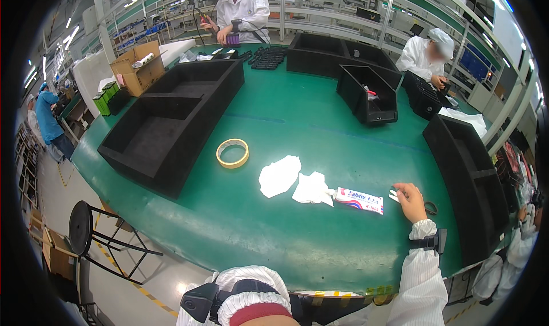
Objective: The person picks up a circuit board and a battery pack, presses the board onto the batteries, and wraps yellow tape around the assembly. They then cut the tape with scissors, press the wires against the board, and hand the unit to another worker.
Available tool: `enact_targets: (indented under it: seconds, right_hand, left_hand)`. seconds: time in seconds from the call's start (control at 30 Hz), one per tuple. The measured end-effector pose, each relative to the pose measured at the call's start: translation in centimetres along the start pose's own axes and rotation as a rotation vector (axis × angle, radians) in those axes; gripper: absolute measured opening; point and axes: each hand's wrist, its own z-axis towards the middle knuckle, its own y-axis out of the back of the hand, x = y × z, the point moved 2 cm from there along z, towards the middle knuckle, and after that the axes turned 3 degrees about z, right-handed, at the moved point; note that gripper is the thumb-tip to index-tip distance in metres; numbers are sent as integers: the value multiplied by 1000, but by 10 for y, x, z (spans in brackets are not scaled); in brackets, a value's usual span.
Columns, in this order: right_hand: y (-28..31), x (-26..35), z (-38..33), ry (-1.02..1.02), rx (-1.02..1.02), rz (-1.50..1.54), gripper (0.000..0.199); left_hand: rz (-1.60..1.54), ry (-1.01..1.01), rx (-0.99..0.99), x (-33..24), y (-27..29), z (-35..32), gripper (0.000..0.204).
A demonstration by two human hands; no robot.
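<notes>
Left hand (251, 320) cut off, grip unreadable | right hand (410, 201) pinching small white piece (394, 196) | tube (359, 200) beside

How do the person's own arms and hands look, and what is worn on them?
Both arms wear white sleeves with gathered elastic cuffs. The right hand is bare, with a black strap and a small black device at the wrist. The left cuff also carries a black device; the left hand is hidden.
</notes>
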Motion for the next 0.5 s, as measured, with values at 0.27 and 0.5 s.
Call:
enact_targets:
  seconds: [0.27, 0.5]
  right_hand:
    - [-3, 1, 2, -6, 6, 11, 20]
    - [-1, 1, 0, -10, 6, 8, 20]
  left_hand:
    - [428, -695, 837, -5, 4, 20, 30]
    - [17, -3, -8, -3, -7, -9, 31]
